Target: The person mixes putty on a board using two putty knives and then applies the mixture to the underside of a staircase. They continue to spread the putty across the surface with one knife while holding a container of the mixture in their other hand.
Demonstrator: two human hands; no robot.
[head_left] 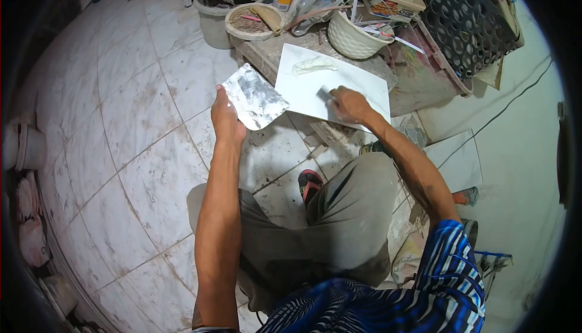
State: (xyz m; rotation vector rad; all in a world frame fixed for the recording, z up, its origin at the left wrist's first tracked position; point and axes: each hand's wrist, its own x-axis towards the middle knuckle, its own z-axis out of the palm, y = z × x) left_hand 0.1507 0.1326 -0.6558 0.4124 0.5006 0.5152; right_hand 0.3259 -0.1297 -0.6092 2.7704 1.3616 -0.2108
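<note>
Bright centre — fisheye bending, blackened edges.

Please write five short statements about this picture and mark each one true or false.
1. The left hand holds a mottled grey-and-white flat piece. True.
2. Only one hand holds something. False: the right hand also holds a small grey tool.
3. A pale smear lies on the white board. True.
4. All the clothing is plain red. False: the shirt is patterned, mainly blue.
5. The cream basket is nearer to the person than the white board. False: it stands beyond the board.
</note>
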